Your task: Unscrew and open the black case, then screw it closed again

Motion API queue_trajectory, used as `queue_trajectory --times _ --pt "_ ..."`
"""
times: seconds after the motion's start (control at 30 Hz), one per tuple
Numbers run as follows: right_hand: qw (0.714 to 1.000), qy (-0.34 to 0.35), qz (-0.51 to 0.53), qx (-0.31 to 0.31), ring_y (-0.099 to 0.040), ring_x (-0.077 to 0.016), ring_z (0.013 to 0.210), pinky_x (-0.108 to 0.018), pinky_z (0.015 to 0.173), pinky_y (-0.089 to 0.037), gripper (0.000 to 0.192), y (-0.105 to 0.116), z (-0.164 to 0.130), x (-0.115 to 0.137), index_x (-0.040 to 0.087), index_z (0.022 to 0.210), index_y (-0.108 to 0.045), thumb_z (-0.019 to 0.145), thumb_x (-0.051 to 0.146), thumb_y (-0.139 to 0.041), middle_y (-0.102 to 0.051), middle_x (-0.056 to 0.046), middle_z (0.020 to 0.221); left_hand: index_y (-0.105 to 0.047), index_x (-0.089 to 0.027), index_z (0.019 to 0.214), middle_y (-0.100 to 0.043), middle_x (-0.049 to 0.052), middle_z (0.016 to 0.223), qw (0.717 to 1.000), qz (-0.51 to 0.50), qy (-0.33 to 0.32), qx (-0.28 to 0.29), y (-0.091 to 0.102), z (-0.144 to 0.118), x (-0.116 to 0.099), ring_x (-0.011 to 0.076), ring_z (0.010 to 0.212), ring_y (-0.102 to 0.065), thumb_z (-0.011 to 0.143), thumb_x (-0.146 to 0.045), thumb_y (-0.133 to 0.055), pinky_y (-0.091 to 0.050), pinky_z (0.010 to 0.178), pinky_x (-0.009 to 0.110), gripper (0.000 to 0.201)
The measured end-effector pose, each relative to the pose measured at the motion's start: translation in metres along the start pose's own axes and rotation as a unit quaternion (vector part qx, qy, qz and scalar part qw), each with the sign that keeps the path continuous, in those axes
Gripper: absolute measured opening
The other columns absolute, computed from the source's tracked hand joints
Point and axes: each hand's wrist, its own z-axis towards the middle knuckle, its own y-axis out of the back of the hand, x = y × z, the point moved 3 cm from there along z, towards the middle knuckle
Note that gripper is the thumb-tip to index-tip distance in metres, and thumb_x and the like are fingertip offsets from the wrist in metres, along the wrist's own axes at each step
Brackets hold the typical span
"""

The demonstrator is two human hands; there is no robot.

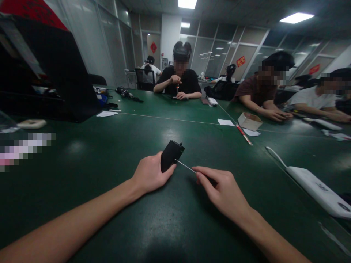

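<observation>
Pinching a thin screwdriver [186, 167] at 3 o'clock of the left-clamped black box [170, 155], the right hand [223, 190] risks slipping.

On the counter [82, 175], a small box [171, 155] lies near centre; a cardboard box [249, 121] sits farther right, a flat device [318, 188] near right.

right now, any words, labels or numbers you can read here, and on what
None can be read.
Red signs on the far glass walls: marks too small and blurred.
White device on the table at right: dark marks, too blurred.
Black box in the left hand: no label shows.
Thin tool in the right hand: no marks.
Small carton: nothing legible.
</observation>
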Motion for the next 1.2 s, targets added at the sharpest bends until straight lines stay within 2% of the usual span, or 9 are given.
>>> queue_trajectory --times 0.1,0.27,0.5,0.73,0.8,0.93,1.0,1.1,1.2 --pt "0.999 0.031 -0.020 -0.033 -0.071 -0.0236 0.089 -0.037 0.081 -0.055 0.026 0.000 -0.001 -0.002 0.018 0.114 -0.071 0.094 0.026 -0.056 -0.075 -0.009 0.105 -0.060 -0.017 0.096 -0.069 0.008 0.080 1.000 0.002 -0.002 0.000 0.000 0.000 0.000 0.0250 0.068 -0.066 0.090 -0.055 -0.049 -0.042 0.059 0.032 0.040" --pt "0.995 0.091 -0.035 -0.032 -0.067 -0.0202 0.084 -0.033 0.074 -0.055 0.027 -0.004 -0.003 -0.001 0.019 0.117 -0.068 0.096 0.022 -0.052 -0.070 -0.010 0.100 -0.061 -0.017 0.094 -0.070 0.009 0.079 1.000 0.005 0.011 -0.001 -0.002 0.001 0.001 0.0254 0.069 -0.067 0.089 -0.055 -0.050 -0.043 0.060 0.033 0.040" --pt "0.997 0.055 -0.039 -0.030 -0.068 -0.0215 0.084 -0.036 0.079 -0.055 0.026 -0.002 -0.003 0.000 0.016 0.116 -0.068 0.097 0.025 -0.052 -0.073 -0.010 0.102 -0.062 -0.017 0.094 -0.069 0.008 0.078 0.999 -0.034 0.007 0.005 -0.002 -0.001 0.000 0.0244 0.069 -0.066 0.089 -0.055 -0.051 -0.043 0.061 0.032 0.040" --pt "0.995 0.094 -0.002 -0.037 -0.065 -0.0204 0.091 -0.033 0.081 -0.051 0.022 0.002 -0.002 0.004 0.017 0.113 -0.068 0.095 0.022 -0.057 -0.069 -0.009 0.104 -0.061 -0.017 0.087 -0.066 0.006 0.078 0.989 -0.145 0.033 0.025 0.001 -0.002 -0.002 0.0214 0.068 -0.061 0.089 -0.052 -0.054 -0.042 0.063 0.031 0.036" --pt "0.997 0.054 0.025 -0.040 -0.064 -0.0199 0.085 -0.033 0.077 -0.050 0.020 0.000 0.000 0.003 0.018 0.108 -0.069 0.092 0.027 -0.061 -0.068 -0.007 0.096 -0.061 -0.017 0.089 -0.067 0.006 0.083 0.963 -0.261 0.042 0.058 0.000 -0.006 -0.008 0.0213 0.074 -0.062 0.091 -0.054 -0.051 -0.044 0.067 0.031 0.038" --pt "0.985 -0.068 0.156 0.004 -0.060 -0.0174 0.071 -0.030 0.066 -0.046 0.016 -0.015 0.002 0.001 0.018 0.085 -0.065 0.085 0.034 -0.068 -0.065 -0.002 0.080 -0.060 -0.015 0.101 -0.070 0.009 0.096 0.854 -0.501 0.055 0.131 -0.009 -0.018 -0.023 0.0231 0.092 -0.065 0.095 -0.055 -0.044 -0.050 0.084 0.034 0.043" --pt "0.963 -0.096 0.251 0.031 -0.060 -0.0169 0.075 -0.029 0.068 -0.046 0.018 -0.024 0.002 0.003 0.019 0.079 -0.060 0.082 0.033 -0.070 -0.066 -0.002 0.084 -0.059 -0.016 0.109 -0.069 0.010 0.109 0.809 -0.572 0.066 0.117 -0.011 -0.024 -0.029 0.0244 0.105 -0.064 0.094 -0.055 -0.046 -0.047 0.095 0.037 0.044" --pt "0.934 -0.105 0.338 0.042 -0.058 -0.0154 0.076 -0.026 0.069 -0.044 0.028 -0.032 0.002 0.005 0.020 0.069 -0.049 0.079 0.031 -0.072 -0.064 -0.001 0.086 -0.056 -0.018 0.119 -0.064 0.012 0.125 0.792 -0.589 0.065 0.143 -0.014 -0.030 -0.036 0.0274 0.118 -0.059 0.090 -0.055 -0.055 -0.044 0.104 0.040 0.047" --pt "0.929 -0.109 0.352 0.042 -0.052 -0.0132 0.068 -0.025 0.063 -0.040 0.032 -0.031 0.000 0.003 0.020 0.067 -0.046 0.078 0.033 -0.073 -0.057 0.002 0.075 -0.053 -0.017 0.125 -0.060 0.013 0.131 0.794 -0.584 0.037 0.164 -0.015 -0.029 -0.039 0.0297 0.125 -0.055 0.088 -0.054 -0.058 -0.041 0.107 0.043 0.052"
